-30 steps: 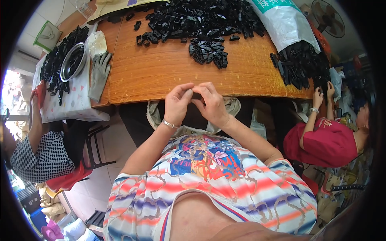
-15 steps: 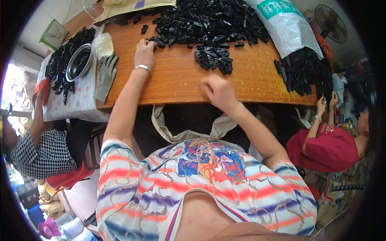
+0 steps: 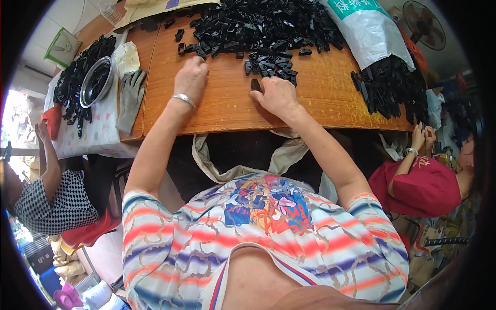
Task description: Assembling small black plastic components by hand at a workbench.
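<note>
A large heap of small black plastic pieces (image 3: 263, 31) lies on the wooden table in front of me. My left hand (image 3: 191, 81) is closed just below the heap's left edge, beside a few loose black pieces (image 3: 192, 48); its fingertips are tucked under, so what they hold is hidden. Right of it, my right hand (image 3: 279, 96) has its fingers drawn together, with one black plastic piece (image 3: 255, 84) at the thumb and fingertips. A smaller cluster of black pieces (image 3: 271, 65) lies directly beyond this hand.
At left, a metal bowl (image 3: 97, 81) stands among black pieces, beside a grey glove (image 3: 131, 101). A white sack (image 3: 369, 39) spills more pieces (image 3: 385, 93) at right. People sit at both sides; one wears a red top (image 3: 418, 186). The table's front edge (image 3: 227, 129) is close to me.
My left hand has drawn slightly back toward me. My right hand, blurred before, has moved forward to the small cluster, and a black piece now shows at its fingertips.
</note>
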`<action>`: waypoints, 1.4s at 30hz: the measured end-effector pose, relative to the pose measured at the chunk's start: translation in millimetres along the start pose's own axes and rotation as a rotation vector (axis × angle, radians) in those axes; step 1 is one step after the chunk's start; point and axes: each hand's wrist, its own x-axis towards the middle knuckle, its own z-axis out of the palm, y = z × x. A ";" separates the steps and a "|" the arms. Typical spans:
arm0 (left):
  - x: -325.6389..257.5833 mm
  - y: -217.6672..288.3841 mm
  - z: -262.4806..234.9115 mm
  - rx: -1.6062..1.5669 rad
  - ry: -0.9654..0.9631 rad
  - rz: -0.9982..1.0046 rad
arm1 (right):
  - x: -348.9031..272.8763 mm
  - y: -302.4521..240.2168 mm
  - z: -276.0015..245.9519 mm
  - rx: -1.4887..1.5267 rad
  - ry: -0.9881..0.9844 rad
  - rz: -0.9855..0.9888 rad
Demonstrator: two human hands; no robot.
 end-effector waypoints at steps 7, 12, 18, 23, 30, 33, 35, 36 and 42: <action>-27.1 55.5 -11.5 -0.155 -0.072 0.016 | -9.8 -7.0 -15.6 0.044 -0.267 -0.006; -42.6 53.6 -18.5 -0.287 0.027 -0.088 | -5.9 16.3 -3.2 0.130 0.087 -0.372; -47.6 45.9 -9.5 -0.300 -0.060 -0.172 | 3.5 20.4 3.0 0.191 0.037 -0.389; -48.0 49.2 -5.0 -0.362 -0.065 -0.146 | 5.4 -18.5 2.9 0.384 0.077 -0.412; -46.1 56.5 -6.3 -0.406 -0.111 -0.206 | 9.3 -20.4 15.9 0.322 0.003 -0.473; -47.9 55.9 -6.0 -0.412 -0.115 -0.210 | 12.9 -25.5 12.3 0.260 -0.014 -0.512; -48.7 55.3 -6.4 -0.420 -0.130 -0.220 | 12.9 -29.1 8.4 0.204 -0.108 -0.489; -47.9 55.1 -6.7 -0.431 -0.125 -0.206 | 13.3 -29.1 7.3 0.205 -0.109 -0.486; -39.9 40.4 -0.5 -0.688 -0.203 -0.311 | 18.9 -28.8 9.8 0.201 -0.137 -0.483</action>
